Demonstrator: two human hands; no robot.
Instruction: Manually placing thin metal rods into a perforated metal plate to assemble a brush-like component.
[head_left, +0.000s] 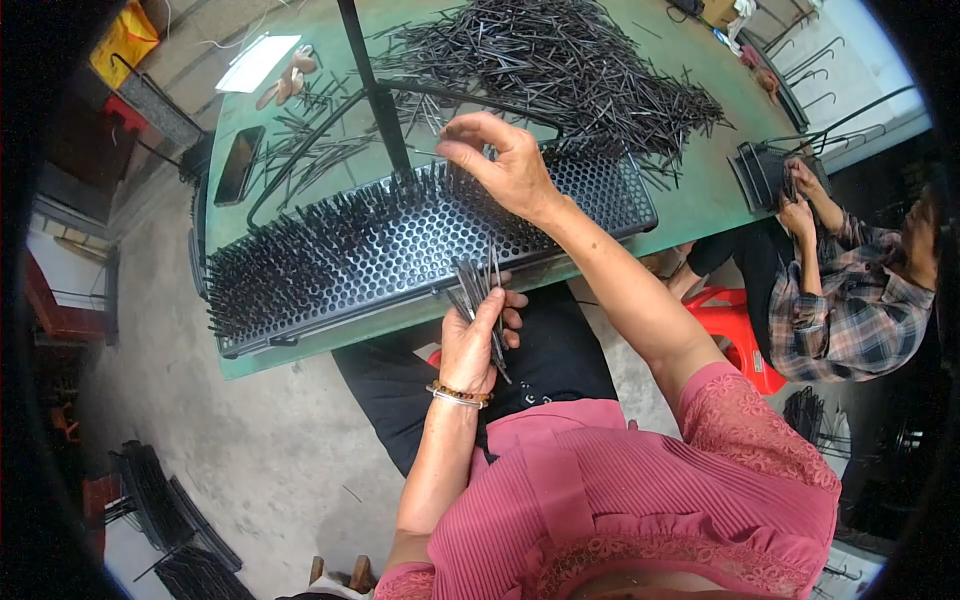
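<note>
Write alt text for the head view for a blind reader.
A person's left hand holds a bunch of thin dark sticks while the right hand hovers over a perforated black tray partly filled with upright sticks. Behind it, a heap of loose sticks covers part of a green table; to the right sits another person in plaid.

Fairly bright, even light throws soft shadows; paper (258,63) between ten and eleven o'clock looks washed out, and the wall (878,58) at two gleams pale. Glints dot the tray (400,255). Black vignetting rings the bent fisheye edges, murkiest near four.
</note>
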